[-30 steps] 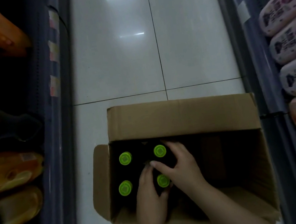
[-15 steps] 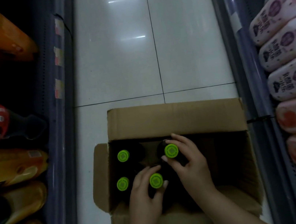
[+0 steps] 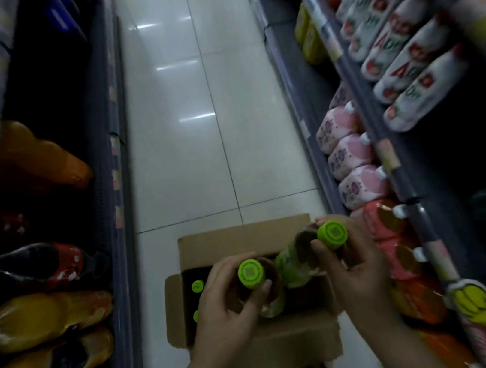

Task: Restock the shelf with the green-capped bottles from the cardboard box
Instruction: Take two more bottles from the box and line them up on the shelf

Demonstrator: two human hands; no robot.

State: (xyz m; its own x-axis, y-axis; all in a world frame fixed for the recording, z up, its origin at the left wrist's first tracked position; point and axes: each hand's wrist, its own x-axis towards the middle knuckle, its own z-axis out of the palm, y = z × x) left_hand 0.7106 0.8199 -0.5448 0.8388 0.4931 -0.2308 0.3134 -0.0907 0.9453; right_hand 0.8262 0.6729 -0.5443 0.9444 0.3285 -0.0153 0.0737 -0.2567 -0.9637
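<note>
- Gripping one bottle (image 3: pixel 260 288) by its neck, the left hand (image 3: pixel 226 315) was seen above the open cardboard box (image 3: pixel 260 351), with the fingers curled just under the green cap (image 3: pixel 251 273).
- A second bottle (image 3: pixel 297 262) was held by the right hand (image 3: pixel 354 274), closed around its neck, with its green cap (image 3: pixel 332 234) pointed up towards the camera.
- Both bottles were held clear of the box, side by side and close together; the right-hand one was tilted, with its green-labelled body angled down towards the other bottle.
- The right-hand bottle was held higher and further towards the shelf on the right (image 3: pixel 387 143) than the left-hand one.
- Two more green caps (image 3: pixel 197 286) were seen inside the box, at its left side, partly hidden by the left hand.
- The box was set on the pale tiled floor (image 3: pixel 195 128) of the aisle, with its flaps folded open.
- Pink pouches (image 3: pixel 347 152) and white bottles (image 3: pixel 406 64) were stacked on the right shelf; orange packs (image 3: pixel 47 317) were laid on the left shelf (image 3: pixel 118 202).
- Much of the picture was blurred, so labels could not be read.
</note>
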